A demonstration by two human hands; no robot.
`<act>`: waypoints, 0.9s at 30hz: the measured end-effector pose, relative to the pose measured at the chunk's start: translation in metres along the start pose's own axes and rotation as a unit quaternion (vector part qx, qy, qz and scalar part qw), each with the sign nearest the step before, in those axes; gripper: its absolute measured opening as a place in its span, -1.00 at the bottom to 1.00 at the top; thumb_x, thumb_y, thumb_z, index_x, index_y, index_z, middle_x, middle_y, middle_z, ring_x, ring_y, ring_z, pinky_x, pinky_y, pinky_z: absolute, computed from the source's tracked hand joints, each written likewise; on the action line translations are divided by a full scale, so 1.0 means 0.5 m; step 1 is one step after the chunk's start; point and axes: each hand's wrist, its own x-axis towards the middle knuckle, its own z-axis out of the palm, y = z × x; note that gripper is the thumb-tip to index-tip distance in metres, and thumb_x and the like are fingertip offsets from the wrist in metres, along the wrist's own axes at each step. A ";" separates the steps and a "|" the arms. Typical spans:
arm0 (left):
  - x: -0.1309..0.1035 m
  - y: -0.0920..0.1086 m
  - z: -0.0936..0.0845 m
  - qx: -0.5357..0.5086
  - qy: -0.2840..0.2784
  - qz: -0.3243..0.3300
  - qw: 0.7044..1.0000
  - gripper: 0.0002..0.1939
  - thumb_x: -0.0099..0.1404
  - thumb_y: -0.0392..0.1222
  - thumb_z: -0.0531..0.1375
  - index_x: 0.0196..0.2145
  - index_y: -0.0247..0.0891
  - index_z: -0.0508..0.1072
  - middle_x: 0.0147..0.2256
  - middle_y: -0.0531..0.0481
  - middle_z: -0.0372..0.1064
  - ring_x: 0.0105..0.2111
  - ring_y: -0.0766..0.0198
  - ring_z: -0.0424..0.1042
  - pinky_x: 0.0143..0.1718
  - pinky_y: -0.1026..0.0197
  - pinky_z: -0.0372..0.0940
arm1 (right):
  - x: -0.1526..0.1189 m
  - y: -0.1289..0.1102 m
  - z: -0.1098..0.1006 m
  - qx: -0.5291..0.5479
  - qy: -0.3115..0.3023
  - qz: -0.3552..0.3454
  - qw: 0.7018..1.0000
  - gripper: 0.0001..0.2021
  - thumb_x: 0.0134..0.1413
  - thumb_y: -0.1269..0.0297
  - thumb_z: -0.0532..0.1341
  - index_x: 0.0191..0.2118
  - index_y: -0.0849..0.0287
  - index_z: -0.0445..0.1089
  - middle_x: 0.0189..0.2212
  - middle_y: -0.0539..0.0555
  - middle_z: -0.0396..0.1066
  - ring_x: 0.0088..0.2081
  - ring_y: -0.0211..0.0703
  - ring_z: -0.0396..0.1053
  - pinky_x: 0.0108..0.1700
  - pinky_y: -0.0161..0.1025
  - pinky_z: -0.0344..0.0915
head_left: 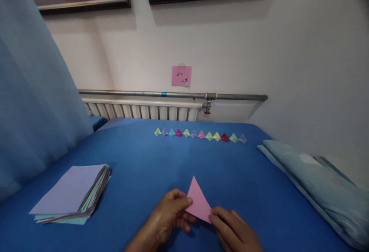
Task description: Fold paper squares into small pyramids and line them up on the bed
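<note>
Step seemed folding | your left hand [173, 214] and right hand [235, 229] pinched pink paper [198, 203], well short of the bed's [135, 159] far edge | next move likely needed firm creasing

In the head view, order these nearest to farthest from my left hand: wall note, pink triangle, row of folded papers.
From your left hand:
1. Pink triangle: held in it.
2. Row of folded papers: ahead, on the blue surface.
3. Wall note: farthest, above the pipe.

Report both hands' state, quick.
Left hand: holding the pink paper triangle, thumb on top.
Right hand: touching its lower right corner; pinch unclear.
</note>
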 end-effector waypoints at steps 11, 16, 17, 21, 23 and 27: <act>0.149 0.104 -0.014 0.009 0.004 0.083 0.997 -0.63 -0.11 -0.11 0.44 -0.43 -0.37 0.42 -0.49 -0.04 0.44 -0.54 0.34 0.43 -0.52 0.32 0.34 | 0.100 0.106 0.072 0.043 -0.029 0.054 0.997 -0.67 0.13 0.60 0.00 -0.10 0.18 0.40 -0.21 0.19 0.45 -0.21 -0.13 0.43 -0.23 -0.20 0.38; 0.182 0.086 -0.037 -0.080 0.011 0.101 0.992 -0.62 -0.16 -0.13 0.47 -0.47 -0.36 0.43 -0.52 0.03 0.41 -0.54 0.37 0.41 -0.44 0.28 0.38 | 0.116 0.133 0.120 0.218 0.038 0.293 0.930 -0.72 0.16 0.45 0.02 -0.08 0.14 0.38 -0.08 0.20 0.42 -0.01 -0.03 0.37 -0.01 -0.04 0.33; 0.184 0.084 -0.039 -0.086 0.004 0.098 0.991 -0.63 -0.16 -0.13 0.47 -0.48 -0.36 0.43 -0.53 0.04 0.40 -0.54 0.37 0.41 -0.44 0.28 0.38 | 0.124 0.135 0.129 0.274 0.040 0.374 0.885 -0.76 0.18 0.35 0.04 -0.09 0.15 0.38 -0.11 0.19 0.44 -0.05 -0.03 0.40 -0.05 -0.05 0.36; 0.186 0.079 -0.039 -0.078 -0.017 0.092 0.993 -0.65 -0.11 -0.11 0.45 -0.46 -0.36 0.45 -0.50 0.03 0.42 -0.54 0.39 0.40 -0.45 0.30 0.35 | 0.154 0.139 0.161 0.488 -0.038 0.524 0.697 -0.62 0.09 0.07 0.17 -0.05 0.18 0.36 -0.17 0.18 0.48 -0.16 -0.04 0.45 -0.17 -0.14 0.39; 0.183 0.077 -0.032 -0.057 -0.006 0.089 0.994 -0.64 -0.11 -0.09 0.44 -0.45 -0.37 0.45 -0.50 0.03 0.43 -0.56 0.41 0.39 -0.46 0.31 0.33 | 0.155 0.135 0.168 0.515 -0.059 0.518 0.681 -0.56 -0.10 0.10 0.31 -0.07 0.16 0.38 -0.20 0.15 0.50 -0.16 -0.04 0.46 -0.14 -0.14 0.38; 0.180 0.070 -0.017 -0.020 0.002 0.079 0.997 -0.52 -0.25 0.02 0.46 -0.49 -0.36 0.40 -0.61 0.07 0.37 -0.63 0.37 0.37 -0.51 0.29 0.26 | 0.136 0.132 0.162 0.434 -0.070 0.527 0.728 -0.73 -0.12 0.12 0.31 -0.26 0.11 0.46 -0.39 0.06 0.53 -0.39 -0.10 0.47 -0.37 -0.25 0.38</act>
